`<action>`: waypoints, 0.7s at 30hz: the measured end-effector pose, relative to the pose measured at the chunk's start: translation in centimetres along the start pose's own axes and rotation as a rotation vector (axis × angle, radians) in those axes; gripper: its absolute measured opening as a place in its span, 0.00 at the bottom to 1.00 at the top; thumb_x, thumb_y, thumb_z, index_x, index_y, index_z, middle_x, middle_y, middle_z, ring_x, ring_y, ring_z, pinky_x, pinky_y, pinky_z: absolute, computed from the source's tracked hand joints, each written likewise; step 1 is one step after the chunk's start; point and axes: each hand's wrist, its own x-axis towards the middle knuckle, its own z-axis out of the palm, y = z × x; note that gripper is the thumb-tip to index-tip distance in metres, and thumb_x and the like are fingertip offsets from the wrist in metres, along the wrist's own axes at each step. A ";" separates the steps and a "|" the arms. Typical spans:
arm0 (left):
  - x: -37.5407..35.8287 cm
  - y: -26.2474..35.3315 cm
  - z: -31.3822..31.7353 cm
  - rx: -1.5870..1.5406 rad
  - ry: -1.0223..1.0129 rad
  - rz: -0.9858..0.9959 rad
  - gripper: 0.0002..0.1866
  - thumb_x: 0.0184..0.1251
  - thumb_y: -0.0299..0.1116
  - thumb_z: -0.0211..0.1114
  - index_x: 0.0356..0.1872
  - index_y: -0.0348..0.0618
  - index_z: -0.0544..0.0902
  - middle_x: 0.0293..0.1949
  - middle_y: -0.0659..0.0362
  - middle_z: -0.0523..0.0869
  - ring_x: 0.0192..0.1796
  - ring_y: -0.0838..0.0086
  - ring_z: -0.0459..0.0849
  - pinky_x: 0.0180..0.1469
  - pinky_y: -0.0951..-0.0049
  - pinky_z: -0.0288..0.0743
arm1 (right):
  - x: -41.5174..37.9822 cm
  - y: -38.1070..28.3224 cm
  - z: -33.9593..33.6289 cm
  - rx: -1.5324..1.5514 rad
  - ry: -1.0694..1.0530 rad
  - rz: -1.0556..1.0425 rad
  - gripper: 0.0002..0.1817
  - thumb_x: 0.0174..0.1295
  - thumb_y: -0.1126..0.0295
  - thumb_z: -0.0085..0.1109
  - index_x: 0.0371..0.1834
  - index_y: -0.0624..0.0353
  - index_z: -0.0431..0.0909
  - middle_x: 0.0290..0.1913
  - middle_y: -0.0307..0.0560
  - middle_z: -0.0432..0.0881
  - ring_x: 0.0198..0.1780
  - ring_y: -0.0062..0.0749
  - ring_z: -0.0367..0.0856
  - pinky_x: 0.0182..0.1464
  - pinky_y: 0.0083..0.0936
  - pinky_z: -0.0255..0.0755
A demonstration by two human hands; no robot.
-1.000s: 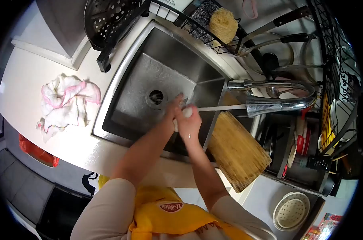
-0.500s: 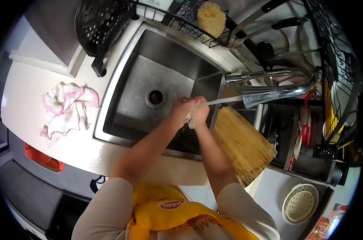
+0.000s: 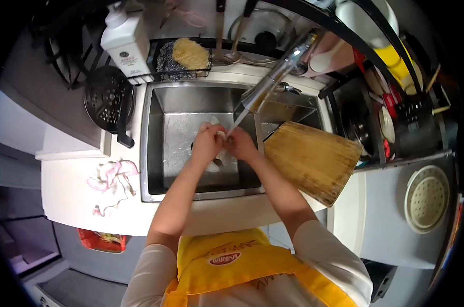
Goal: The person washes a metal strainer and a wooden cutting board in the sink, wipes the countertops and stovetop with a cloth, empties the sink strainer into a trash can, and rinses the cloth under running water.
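Note:
Over the steel sink, my left hand and my right hand are close together, fingers closed on a wet whitish cloth. Part of the cloth hangs below my left hand, and another part shows above the fingers. A stream of water from the chrome faucet falls onto the hands. The fingers hide most of the cloth's middle. The sink's drain is mostly covered by my left hand.
A wooden cutting board lies over the sink's right side. A crumpled pink-and-white cloth rests on the left counter. Behind the sink are a white pump bottle and a sponge. A strainer is at the right.
The head view has turned and shifted, bringing the pump bottle into view. Both hands remain together under the water, and more of the cloth now shows above and below them.

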 end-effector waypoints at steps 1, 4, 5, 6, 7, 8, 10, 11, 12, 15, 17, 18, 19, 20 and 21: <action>0.1 0.2 -0.7 0.088 -0.048 0.000 0.13 0.61 0.32 0.64 0.46 0.46 0.83 0.44 0.47 0.80 0.40 0.54 0.84 0.48 0.60 0.78 | 0.7 1.7 0.3 -0.128 0.056 -0.274 0.12 0.53 0.67 0.65 0.39 0.60 0.80 0.37 0.55 0.79 0.46 0.55 0.78 0.48 0.39 0.74; 1.0 0.8 -2.3 0.237 -0.212 -0.027 0.16 0.60 0.35 0.66 0.50 0.44 0.81 0.54 0.44 0.72 0.40 0.55 0.82 0.49 0.61 0.77 | 1.0 0.5 -0.3 0.244 0.176 -0.389 0.13 0.52 0.70 0.66 0.39 0.60 0.78 0.34 0.52 0.80 0.42 0.45 0.80 0.47 0.35 0.75; 1.2 0.6 -2.5 0.309 -0.212 0.066 0.16 0.60 0.35 0.66 0.48 0.42 0.80 0.52 0.44 0.74 0.40 0.54 0.81 0.48 0.60 0.76 | 1.5 2.7 1.2 0.577 -0.012 -0.142 0.14 0.51 0.74 0.66 0.41 0.60 0.76 0.35 0.48 0.80 0.40 0.35 0.81 0.44 0.30 0.75; 1.4 1.8 -3.1 0.378 -0.214 0.159 0.16 0.59 0.35 0.67 0.46 0.41 0.79 0.49 0.44 0.76 0.40 0.53 0.81 0.48 0.59 0.75 | 1.6 2.2 1.1 0.589 0.001 -0.147 0.14 0.51 0.74 0.66 0.41 0.60 0.76 0.35 0.48 0.80 0.40 0.35 0.81 0.44 0.30 0.75; 1.9 3.0 -3.7 0.299 -0.315 0.105 0.14 0.56 0.32 0.69 0.40 0.39 0.76 0.41 0.44 0.80 0.41 0.51 0.82 0.44 0.58 0.74 | 1.5 2.0 0.9 0.612 0.033 -0.141 0.15 0.51 0.75 0.66 0.42 0.60 0.76 0.36 0.47 0.81 0.39 0.33 0.81 0.43 0.29 0.75; 1.9 4.2 -3.8 0.306 -0.325 0.117 0.14 0.56 0.32 0.69 0.40 0.39 0.76 0.41 0.44 0.80 0.41 0.51 0.82 0.44 0.58 0.74 | 1.2 1.7 0.3 0.630 0.067 -0.134 0.16 0.50 0.76 0.67 0.43 0.60 0.75 0.37 0.46 0.81 0.39 0.31 0.81 0.43 0.28 0.75; 2.2 5.7 -3.6 0.210 -0.304 0.122 0.15 0.53 0.28 0.70 0.37 0.40 0.72 0.32 0.45 0.81 0.39 0.51 0.82 0.40 0.58 0.73 | 0.0 0.0 -2.6 0.612 0.067 -0.112 0.15 0.51 0.73 0.67 0.42 0.61 0.76 0.36 0.46 0.81 0.39 0.31 0.82 0.44 0.29 0.75; 2.3 6.5 -3.6 0.164 -0.264 0.175 0.15 0.51 0.25 0.69 0.37 0.40 0.71 0.28 0.46 0.79 0.35 0.50 0.81 0.38 0.59 0.73 | -0.4 -0.3 -3.3 0.416 0.066 -0.084 0.16 0.53 0.68 0.68 0.42 0.61 0.77 0.37 0.48 0.82 0.39 0.32 0.82 0.44 0.30 0.76; 2.4 7.2 -3.6 0.175 -0.277 0.179 0.15 0.51 0.25 0.69 0.37 0.40 0.71 0.28 0.46 0.79 0.35 0.50 0.81 0.38 0.59 0.73 | -0.8 -0.4 -3.6 0.222 0.061 -0.051 0.17 0.55 0.64 0.68 0.43 0.61 0.78 0.38 0.50 0.83 0.40 0.33 0.83 0.45 0.30 0.76; 2.7 8.8 -3.3 0.165 -0.242 0.104 0.14 0.51 0.25 0.66 0.38 0.40 0.72 0.31 0.44 0.81 0.37 0.50 0.81 0.41 0.60 0.74 | -2.1 2.3 -2.4 0.324 -0.078 0.049 0.24 0.57 0.53 0.68 0.46 0.62 0.81 0.40 0.54 0.85 0.40 0.37 0.84 0.45 0.30 0.76; 3.5 6.8 -3.0 0.077 -0.176 0.250 0.13 0.51 0.26 0.62 0.40 0.40 0.76 0.34 0.47 0.83 0.40 0.57 0.83 0.46 0.63 0.75 | -2.4 4.4 -0.1 0.367 -0.041 0.174 0.25 0.57 0.45 0.66 0.42 0.58 0.85 0.36 0.54 0.85 0.40 0.44 0.84 0.44 0.34 0.75; 3.6 6.2 -3.3 0.075 -0.191 0.175 0.12 0.53 0.27 0.64 0.40 0.39 0.78 0.36 0.51 0.84 0.41 0.67 0.82 0.48 0.65 0.75 | -2.7 5.2 1.2 0.113 0.146 0.123 0.28 0.58 0.41 0.61 0.39 0.59 0.85 0.38 0.55 0.85 0.41 0.49 0.84 0.45 0.39 0.76; 3.7 2.9 -3.3 0.080 -0.083 0.087 0.12 0.56 0.29 0.65 0.42 0.39 0.80 0.37 0.52 0.85 0.42 0.69 0.82 0.48 0.67 0.75 | -3.8 4.3 0.2 0.093 0.017 0.213 0.25 0.62 0.44 0.58 0.36 0.57 0.85 0.37 0.56 0.85 0.41 0.49 0.84 0.46 0.43 0.75; 4.5 1.2 -3.5 0.073 -0.036 0.049 0.14 0.58 0.31 0.64 0.45 0.37 0.78 0.40 0.51 0.85 0.44 0.66 0.82 0.50 0.65 0.75 | -1.4 9.3 5.3 0.060 0.163 -0.033 0.19 0.64 0.51 0.56 0.34 0.56 0.85 0.36 0.56 0.84 0.40 0.49 0.84 0.45 0.43 0.75; 4.6 -0.1 -3.9 0.098 0.002 0.041 0.17 0.60 0.32 0.64 0.48 0.35 0.77 0.43 0.49 0.84 0.46 0.64 0.82 0.51 0.64 0.75 | -1.9 7.5 4.2 0.061 0.298 -0.022 0.12 0.59 0.57 0.58 0.33 0.53 0.85 0.36 0.53 0.85 0.38 0.48 0.84 0.44 0.42 0.76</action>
